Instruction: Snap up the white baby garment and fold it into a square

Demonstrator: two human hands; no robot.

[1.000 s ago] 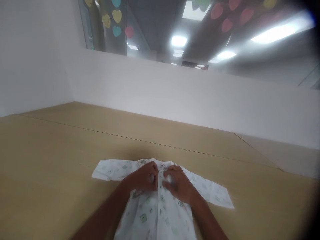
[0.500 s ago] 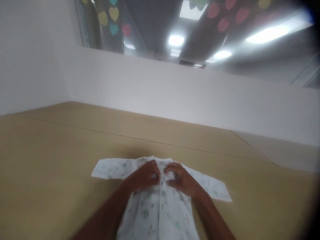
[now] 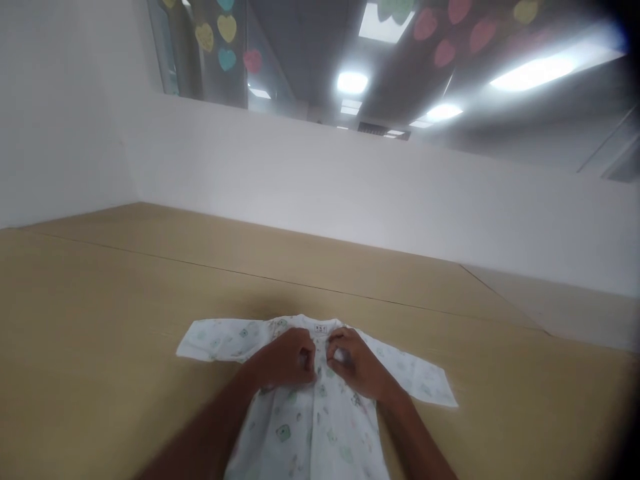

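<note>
A white long-sleeved baby garment (image 3: 300, 427) with a small green print lies flat on the table, its sleeves spread to both sides and its collar label facing up. My left hand (image 3: 285, 359) and my right hand (image 3: 356, 363) sit close together just below the collar. The fingers of both hands pinch the front opening of the garment from either side. Any fastening under my fingers is hidden.
The tan tabletop (image 3: 100, 313) has seam lines and runs back to a low white wall (image 3: 320, 180). Coloured paper hearts (image 3: 227, 30) and bright ceiling lights (image 3: 352, 83) show above the wall.
My hands have drawn slightly closer together at the front opening. The garment sits a little further left in the view, and the view has shifted slightly.
</note>
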